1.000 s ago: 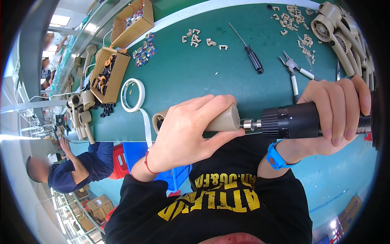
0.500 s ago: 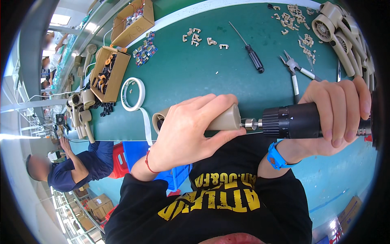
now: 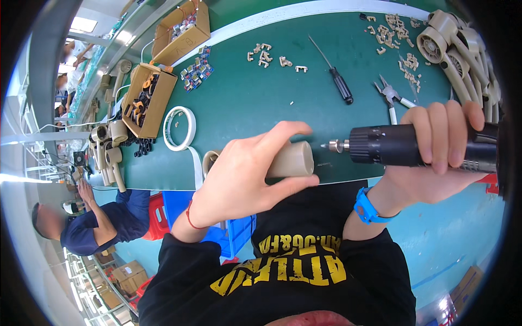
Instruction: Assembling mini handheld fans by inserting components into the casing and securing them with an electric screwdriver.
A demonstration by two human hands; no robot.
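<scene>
My left hand [image 3: 247, 168] is wrapped round a beige plastic housing [image 3: 293, 160] with a round, tube-like end facing right. Part of that housing lies hidden under my palm. In my right hand [image 3: 443, 141] is a black electric screwdriver [image 3: 386, 145], held level and pointing left. Its metal bit [image 3: 333, 145] stands a short gap away from the housing's end. A small, thin piece [image 3: 324, 164] shows faintly on the mat below the bit; I cannot make out its kind.
A screwdriver [image 3: 340, 84] and pliers [image 3: 390, 95] lie on the green mat. A white tape roll [image 3: 179, 128], small circuit boards [image 3: 197, 72] and cardboard boxes [image 3: 163, 103] are at the left. Beige fan housings [image 3: 435, 41] pile up at the far right. A person [image 3: 98, 217] sits at the left.
The electric screwdriver's bit has come away from the housing's end, rightward and up. The fingers of my left hand have spread a little on the housing, which has shifted slightly left.
</scene>
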